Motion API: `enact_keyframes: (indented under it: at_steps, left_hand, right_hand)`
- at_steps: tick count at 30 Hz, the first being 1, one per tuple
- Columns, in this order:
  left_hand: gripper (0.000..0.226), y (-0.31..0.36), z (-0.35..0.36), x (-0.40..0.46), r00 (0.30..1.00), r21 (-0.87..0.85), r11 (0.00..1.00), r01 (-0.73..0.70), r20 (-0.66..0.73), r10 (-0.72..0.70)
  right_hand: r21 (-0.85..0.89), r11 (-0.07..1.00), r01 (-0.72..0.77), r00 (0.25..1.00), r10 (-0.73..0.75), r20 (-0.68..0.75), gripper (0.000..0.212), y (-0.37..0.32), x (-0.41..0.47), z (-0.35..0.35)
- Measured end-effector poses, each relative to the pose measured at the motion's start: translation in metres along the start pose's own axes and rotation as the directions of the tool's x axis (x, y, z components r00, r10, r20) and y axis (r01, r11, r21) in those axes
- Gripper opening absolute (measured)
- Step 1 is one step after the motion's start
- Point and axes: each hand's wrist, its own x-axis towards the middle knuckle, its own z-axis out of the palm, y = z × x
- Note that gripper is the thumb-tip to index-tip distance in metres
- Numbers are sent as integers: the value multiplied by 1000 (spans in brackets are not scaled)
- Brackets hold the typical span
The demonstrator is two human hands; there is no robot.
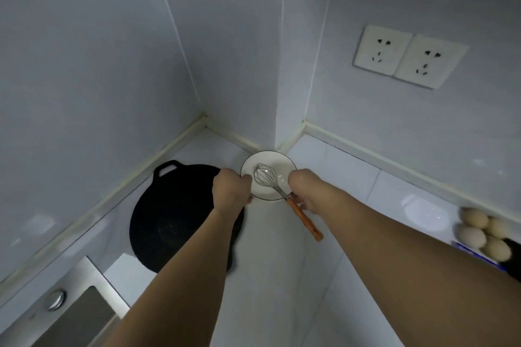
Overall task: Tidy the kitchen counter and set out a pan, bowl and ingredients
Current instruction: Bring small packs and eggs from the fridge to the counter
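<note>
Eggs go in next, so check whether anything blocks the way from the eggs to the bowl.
Only the right forearm lies across that stretch of counter. The bowl holds a whisk, and both hands, left hand and right hand, grip its rim. The eggs sit far right.

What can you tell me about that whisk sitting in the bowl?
The whisk has a balloon head of thin metal wires, seemingly steel, and a straight orange-brown handle that looks wooden. It lies tilted: the wire head rests inside the white bowl, and the handle sticks out over the near rim toward the person. The right hand is at the handle beside the rim; how it grips is unclear.
</note>
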Motion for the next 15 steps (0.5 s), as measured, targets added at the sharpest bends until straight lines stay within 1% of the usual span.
enact_keyframes:
  at_steps: [1,3,6,7,10,12,15]
  left_hand:
    - [24,3,8,-7,1000,12,1000,-3,10,2]
    - [23,10,29,-19,999,29,1000,-5,44,4]
    - [19,25,69,-35,989,40,999,-14,144,8]
    - [18,30,81,-38,985,34,999,-25,174,19]
    - [27,46,121,-43,968,31,998,-55,247,46]
    - [27,59,147,-44,959,36,997,-66,280,54]
    - [39,77,189,-47,938,58,994,-93,341,68]
  right_hand:
    - [-2,1000,-14,1000,14,-22,20,10,-4,-9]
    - [36,999,7,997,-4,-81,23,31,-12,-33]
    - [50,999,0,983,9,-181,15,62,-21,-71]
    - [64,998,-5,976,19,-216,16,70,-23,-82]
    - [156,988,-4,967,43,-251,21,88,-27,-122]
    - [174,985,2,958,48,-282,26,98,-31,-144]
    - [238,971,-14,931,99,-350,25,118,-34,-177]
